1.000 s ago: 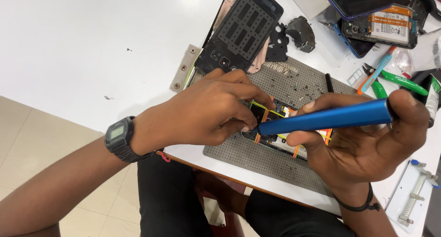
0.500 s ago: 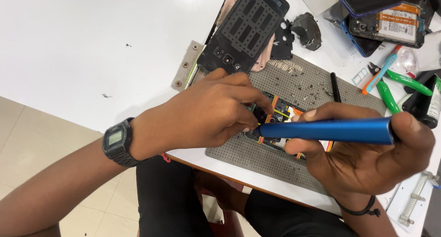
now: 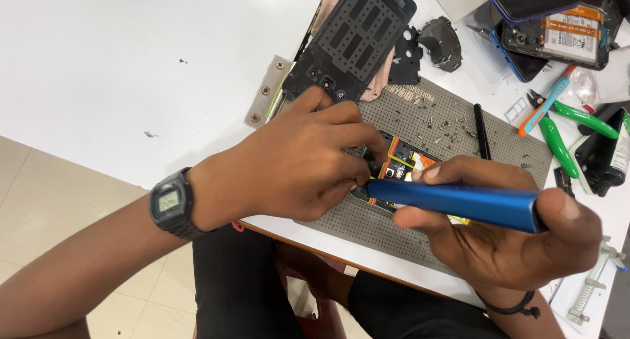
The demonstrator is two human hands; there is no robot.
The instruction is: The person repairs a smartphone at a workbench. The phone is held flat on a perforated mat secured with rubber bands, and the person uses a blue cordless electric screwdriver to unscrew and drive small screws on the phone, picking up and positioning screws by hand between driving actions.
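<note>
My left hand (image 3: 298,162), with a dark digital watch (image 3: 172,204) on the wrist, presses down on an opened phone (image 3: 403,165) that lies on a grey perforated work mat (image 3: 420,116). Orange and yellow parts show inside the phone; most of it is hidden under my hands. My right hand (image 3: 499,237) grips a blue pen-shaped electric screwdriver (image 3: 459,203), held almost level, its tip at the phone beside my left fingertips.
A black phone frame (image 3: 354,37) lies at the mat's far edge, next to a metal hinge plate (image 3: 266,93). Small screws are scattered on the mat. Another open phone with battery (image 3: 558,34), green-handled pliers (image 3: 564,132), a black bottle (image 3: 607,155) and a black stick (image 3: 482,132) lie right.
My right hand has lowered the blue screwdriver from a raised tilt to nearly level. Its tip stays at the phone. My left hand holds its place.
</note>
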